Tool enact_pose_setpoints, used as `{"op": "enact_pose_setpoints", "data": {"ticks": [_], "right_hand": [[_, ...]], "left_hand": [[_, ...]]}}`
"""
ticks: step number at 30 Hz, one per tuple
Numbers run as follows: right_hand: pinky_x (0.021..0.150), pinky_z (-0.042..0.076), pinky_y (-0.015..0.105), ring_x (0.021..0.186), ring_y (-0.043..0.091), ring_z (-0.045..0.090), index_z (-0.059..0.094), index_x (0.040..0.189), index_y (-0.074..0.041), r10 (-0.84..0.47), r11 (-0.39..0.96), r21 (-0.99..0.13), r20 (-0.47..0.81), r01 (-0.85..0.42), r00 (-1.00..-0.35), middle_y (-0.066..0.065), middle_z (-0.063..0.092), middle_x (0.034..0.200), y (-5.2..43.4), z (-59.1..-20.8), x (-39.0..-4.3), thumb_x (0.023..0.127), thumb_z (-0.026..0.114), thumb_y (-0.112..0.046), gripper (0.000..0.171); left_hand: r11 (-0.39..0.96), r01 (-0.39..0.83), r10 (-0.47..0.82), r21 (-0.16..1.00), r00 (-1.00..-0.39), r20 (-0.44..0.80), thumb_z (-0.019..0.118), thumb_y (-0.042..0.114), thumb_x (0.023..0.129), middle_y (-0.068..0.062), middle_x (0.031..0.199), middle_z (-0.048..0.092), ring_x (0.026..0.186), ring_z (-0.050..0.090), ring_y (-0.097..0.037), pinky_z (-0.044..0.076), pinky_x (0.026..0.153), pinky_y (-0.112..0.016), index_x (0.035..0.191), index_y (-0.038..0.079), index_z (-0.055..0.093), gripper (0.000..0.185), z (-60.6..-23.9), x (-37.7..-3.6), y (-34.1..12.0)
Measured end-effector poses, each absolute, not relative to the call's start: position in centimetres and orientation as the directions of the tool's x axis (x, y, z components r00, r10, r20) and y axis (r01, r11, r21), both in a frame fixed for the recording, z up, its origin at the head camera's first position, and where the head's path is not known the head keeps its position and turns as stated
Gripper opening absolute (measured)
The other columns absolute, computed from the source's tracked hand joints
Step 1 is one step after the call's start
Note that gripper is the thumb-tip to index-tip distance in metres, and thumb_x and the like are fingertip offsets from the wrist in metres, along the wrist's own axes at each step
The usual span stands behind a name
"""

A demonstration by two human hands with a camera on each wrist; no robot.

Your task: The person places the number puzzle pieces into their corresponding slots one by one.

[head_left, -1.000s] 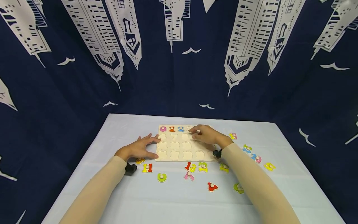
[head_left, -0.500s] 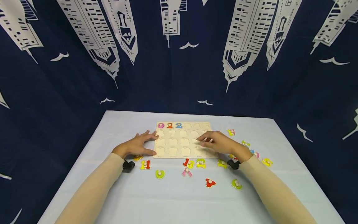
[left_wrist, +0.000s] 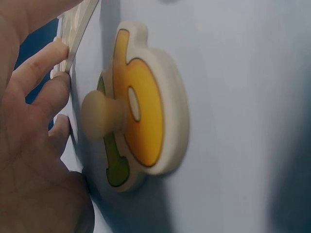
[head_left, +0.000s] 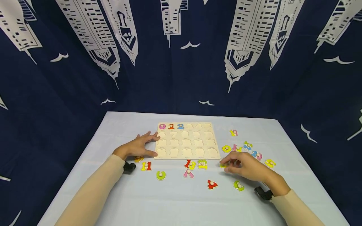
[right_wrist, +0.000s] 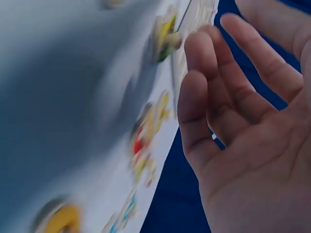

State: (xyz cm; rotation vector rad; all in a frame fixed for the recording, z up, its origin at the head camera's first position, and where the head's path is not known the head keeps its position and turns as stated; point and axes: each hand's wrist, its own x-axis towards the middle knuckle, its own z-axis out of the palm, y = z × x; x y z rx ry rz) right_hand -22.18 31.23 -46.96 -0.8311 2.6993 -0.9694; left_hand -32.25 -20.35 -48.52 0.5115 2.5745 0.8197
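Hovering over the loose number pieces, the right hand point(head_left: 247, 169) hangs just in front of the puzzle board point(head_left: 186, 142), off its near right corner, fingers loosely spread and gripping nothing; in the right wrist view we see the palm bare and the fingers point(right_wrist: 209, 97) relaxed. Its fingertips sit right by a yellow-green piece point(head_left: 224, 165), though we cannot tell whether they touch it. The left hand point(head_left: 138, 147) lies flat on the bench point(head_left: 175, 201) against the board's left edge, fingers straight and splayed, tips resting on the board's rim. Under its wrist we catch an orange piece with a peg point(left_wrist: 138, 121), lying flat just beside the board.

The board itself sits in the middle of the bench, with a pink 0 point(head_left: 162, 126), a red 1 point(head_left: 171, 126) and a blue 2 point(head_left: 180, 126) seated in its far row. In front of the board we see a yellow-and-red 11 point(head_left: 146, 166), a green piece point(head_left: 160, 175), a 13 point(head_left: 190, 164), a pink 7 point(head_left: 188, 173) and a red 4 point(head_left: 212, 184). More pieces lie scattered to the right of the board.
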Motion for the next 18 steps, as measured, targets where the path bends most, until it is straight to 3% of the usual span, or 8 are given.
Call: {"op": "enact_pose_setpoints", "data": {"ticks": [10,18], "right_hand": [[0.065,0.051,0.021,0.076,0.002,0.062,0.082,0.106,-0.027,-0.554,0.611,-0.722,-0.097,-0.325,-0.827,-0.013,0.069,0.086,34.3,-48.9,-18.4,0.094,0.100,-0.036,0.023],[0.064,0.051,0.020,0.074,-0.002,0.060,0.079,0.100,-0.028,-0.532,0.630,-0.698,-0.070,-0.340,-0.844,-0.016,0.066,0.081,34.6,-49.5,-17.8,0.094,0.099,-0.036,0.023]], "left_hand": [[0.767,0.211,0.442,0.606,-0.859,-0.259,0.094,0.047,0.096,0.001,0.198,0.021,0.187,0.000,-0.039,-0.010,0.148,-0.073,0.174,0.028,0.055,0.089,-48.6,-32.2,-20.5],[0.763,0.212,0.441,0.611,-0.861,-0.253,0.095,0.046,0.096,0.002,0.197,0.021,0.187,0.001,-0.037,-0.010,0.149,-0.072,0.174,0.027,0.056,0.089,-48.5,-32.2,-20.5]]}}
